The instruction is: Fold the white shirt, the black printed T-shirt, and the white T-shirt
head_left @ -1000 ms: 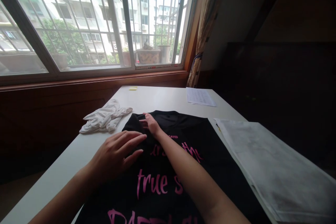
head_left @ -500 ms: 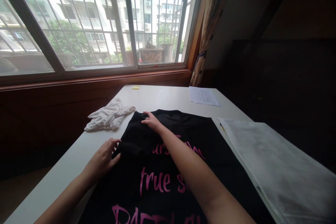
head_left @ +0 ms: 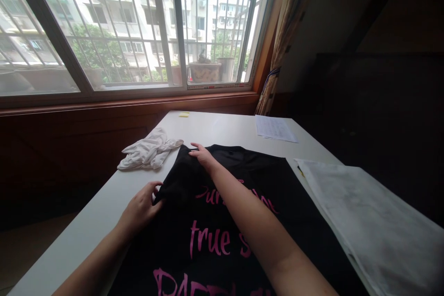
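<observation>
Fingers point(head_left: 152, 190), left hand point(head_left: 140, 208), pinch black shirt point(head_left: 284, 203); pink lettering point(head_left: 210, 240) "true".

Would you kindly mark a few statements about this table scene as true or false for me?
1. The black T-shirt lies on the white table with its pink lettering facing up. True.
2. The left hand lies flat on the bare table, clear of the shirt. False: its fingers are curled on the shirt's folded left edge.
3. The right hand rests open on the shirt's far left corner. True.
4. The white cloth is spread over the shirt's lettering. False: it lies bunched on the table, left of the shirt's far corner.
5. A yellow note sits at the table's far edge, by the window. True.
</observation>
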Tool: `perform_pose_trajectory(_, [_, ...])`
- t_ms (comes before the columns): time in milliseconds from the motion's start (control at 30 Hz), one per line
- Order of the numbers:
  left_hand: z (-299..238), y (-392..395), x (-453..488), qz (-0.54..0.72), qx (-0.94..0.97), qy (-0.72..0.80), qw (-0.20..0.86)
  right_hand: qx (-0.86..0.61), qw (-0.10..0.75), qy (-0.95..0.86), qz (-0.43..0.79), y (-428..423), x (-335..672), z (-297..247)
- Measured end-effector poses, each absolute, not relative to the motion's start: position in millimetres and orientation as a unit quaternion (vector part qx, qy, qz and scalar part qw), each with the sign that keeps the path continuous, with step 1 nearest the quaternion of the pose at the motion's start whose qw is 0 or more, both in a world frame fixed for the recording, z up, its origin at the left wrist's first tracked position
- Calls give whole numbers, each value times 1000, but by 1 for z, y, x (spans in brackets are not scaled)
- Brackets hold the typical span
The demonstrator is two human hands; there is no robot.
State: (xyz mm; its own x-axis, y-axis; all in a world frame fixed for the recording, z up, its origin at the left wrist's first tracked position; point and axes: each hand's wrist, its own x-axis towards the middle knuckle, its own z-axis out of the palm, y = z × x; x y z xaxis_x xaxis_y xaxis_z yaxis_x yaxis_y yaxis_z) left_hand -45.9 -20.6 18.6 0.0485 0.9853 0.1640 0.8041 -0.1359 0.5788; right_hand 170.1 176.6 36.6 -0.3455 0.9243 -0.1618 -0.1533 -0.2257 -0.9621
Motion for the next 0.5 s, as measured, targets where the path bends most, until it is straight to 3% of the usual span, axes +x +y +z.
perform_pose_trajectory(200, [25,-11,-55,312,635,693,141,-371,404,-473,689,162,154,47])
perform_pose_trajectory(367, [27,-10,-66,349,581,719,153,-416,283,-533,680,153,162,40])
perform_pose_trajectory(500, [25,-10,-64,357,572,708,208,-423,287,-530,677,152,164,36])
